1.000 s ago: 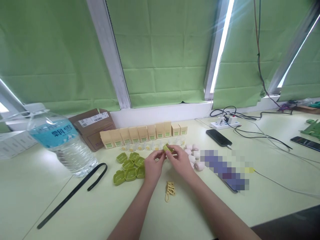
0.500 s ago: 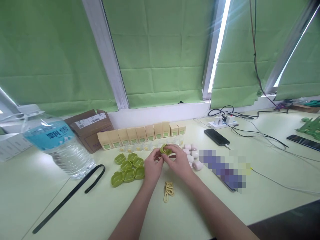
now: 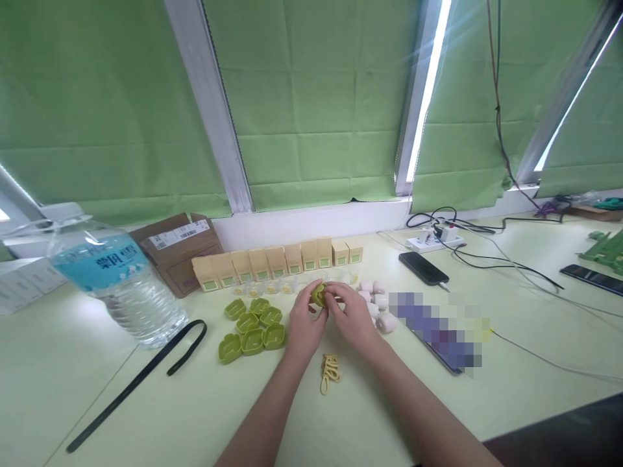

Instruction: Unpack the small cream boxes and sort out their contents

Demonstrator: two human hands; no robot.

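Observation:
Between both hands I hold a small green cup-shaped piece (image 3: 318,296) above the table. The fingers of my left hand (image 3: 305,324) are closed around its left side. My right hand (image 3: 353,314) pinches its right side, with the fingertips at its opening. To the left of my left hand lie several matching green cup-shaped pieces (image 3: 252,341) with their hollow sides up. Several pale pink-white rounded pieces (image 3: 387,322) sit just right of my right hand. A small bundle of yellow loops (image 3: 330,373) lies on the table below my hands.
Behind the hands stand small brown boxes (image 3: 259,263) with clear cups (image 3: 272,287) before them. A large water bottle (image 3: 119,272), a cardboard box (image 3: 178,250) and a black strap (image 3: 131,386) are on the left. Phones (image 3: 423,268), a power strip (image 3: 433,241) and cables lie right.
The green piece has been tilted in my hands, and its outer side now faces me more. My left hand has shifted slightly right. The things on the table stay put.

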